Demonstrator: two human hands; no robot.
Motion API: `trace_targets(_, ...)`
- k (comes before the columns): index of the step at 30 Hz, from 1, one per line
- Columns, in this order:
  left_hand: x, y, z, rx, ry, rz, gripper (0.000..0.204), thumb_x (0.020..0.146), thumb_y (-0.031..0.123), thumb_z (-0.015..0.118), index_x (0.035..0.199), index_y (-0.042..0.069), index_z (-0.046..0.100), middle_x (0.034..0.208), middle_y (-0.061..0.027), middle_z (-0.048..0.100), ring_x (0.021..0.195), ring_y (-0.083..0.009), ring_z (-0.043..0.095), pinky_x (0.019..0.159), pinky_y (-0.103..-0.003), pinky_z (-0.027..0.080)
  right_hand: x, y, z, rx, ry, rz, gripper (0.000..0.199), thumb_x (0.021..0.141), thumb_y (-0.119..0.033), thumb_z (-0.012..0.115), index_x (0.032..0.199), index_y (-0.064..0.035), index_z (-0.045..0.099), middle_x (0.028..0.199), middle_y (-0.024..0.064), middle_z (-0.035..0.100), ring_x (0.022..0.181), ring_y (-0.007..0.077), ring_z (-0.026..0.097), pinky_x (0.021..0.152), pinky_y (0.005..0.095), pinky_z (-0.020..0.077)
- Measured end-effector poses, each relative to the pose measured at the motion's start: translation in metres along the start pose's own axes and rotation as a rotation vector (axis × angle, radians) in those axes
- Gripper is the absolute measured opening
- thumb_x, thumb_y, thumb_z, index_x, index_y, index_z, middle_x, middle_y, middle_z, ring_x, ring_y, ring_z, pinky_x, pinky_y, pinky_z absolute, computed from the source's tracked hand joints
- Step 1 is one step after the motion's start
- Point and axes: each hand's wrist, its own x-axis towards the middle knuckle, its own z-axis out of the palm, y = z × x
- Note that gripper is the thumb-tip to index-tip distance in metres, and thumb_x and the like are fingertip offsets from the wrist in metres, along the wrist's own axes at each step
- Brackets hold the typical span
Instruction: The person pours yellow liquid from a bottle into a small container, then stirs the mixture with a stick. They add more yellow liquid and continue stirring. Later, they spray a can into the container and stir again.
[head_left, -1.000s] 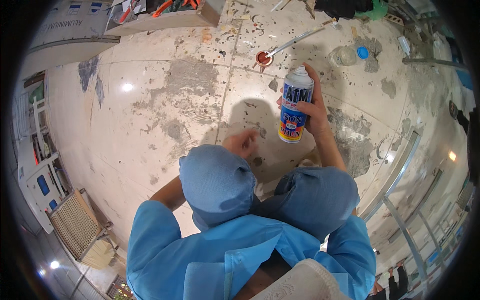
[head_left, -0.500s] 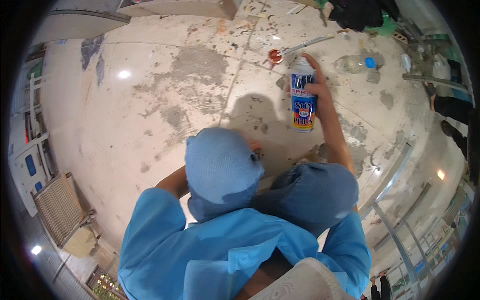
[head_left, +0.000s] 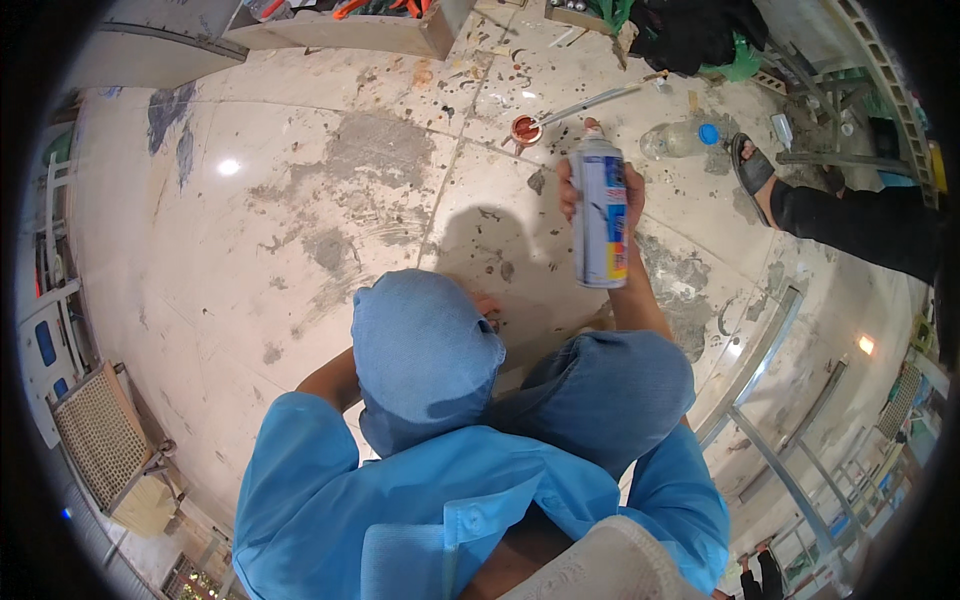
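Observation:
A spray paint can [head_left: 601, 225], white with blue and yellow printing, is upright in my right hand [head_left: 634, 200]. Fingers show on the can's left side, and the rest of the hand wraps its right side and back. Whether a finger presses the nozzle is too small to tell. My left hand [head_left: 486, 304] is mostly hidden behind my raised left knee; only a bit of its fingers shows, low over the floor. Just beyond the can, a small round tin [head_left: 525, 130] with red-brown paint stands on the floor, a thin brush [head_left: 585, 106] leaning across its rim.
A clear plastic bottle [head_left: 672, 141] with a blue cap lies right of the tin. Another person's sandalled foot [head_left: 755, 170] stands beside it. A tool box [head_left: 340, 33] is at the far edge. Metal frames [head_left: 775, 465] lie at right; a woven chair [head_left: 103, 430] stands at left.
The can has turned in my right hand, so another side of its label faces me. Another person's foot has stepped in from the right beside the bottle. The view has shifted slightly.

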Motion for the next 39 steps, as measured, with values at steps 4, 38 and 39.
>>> trace_targets(4, 0.020, 0.014, -0.035, -0.568, -0.021, -0.269, 0.050, 0.099, 0.027, 0.075, 0.145, 0.015, 0.062, 0.121, -0.0069, 0.073, 0.115, -0.0199, 0.069, 0.097, -0.037, 0.054, 0.001, -0.002, 0.012, -0.907, 0.490, -0.110, 0.091, 0.084, -0.018, 0.088, 0.160, -0.0119, 0.040, 0.125, 0.0194, 0.066, 0.105, 0.0289, 0.072, 0.086, 0.0417, 0.0624)
trace_targets(38, 0.084, 0.055, -0.129, -1.540, -0.192, 0.074, 0.078, 0.090, 0.019, 0.081, 0.158, 0.003, 0.046, 0.143, -0.0115, 0.063, 0.133, -0.0231, 0.059, 0.116, -0.042, 0.045, -0.003, 0.043, -0.002, -0.765, 0.267, 0.008, 0.087, 0.086, -0.017, 0.083, 0.163, -0.0135, 0.041, 0.141, 0.0143, 0.059, 0.115, 0.0243, 0.069, 0.095, 0.0408, 0.0585)
trace_targets(39, 0.083, 0.051, -0.126, -1.485, -0.159, 0.035, 0.076, 0.092, 0.020, 0.080, 0.158, 0.002, 0.047, 0.143, -0.0109, 0.063, 0.133, -0.0228, 0.059, 0.116, -0.041, 0.046, -0.001, 0.041, -0.002, -0.843, 0.253, 0.000, 0.087, 0.086, -0.017, 0.083, 0.162, -0.0134, 0.042, 0.139, 0.0137, 0.060, 0.112, 0.0248, 0.070, 0.094, 0.0409, 0.0590)
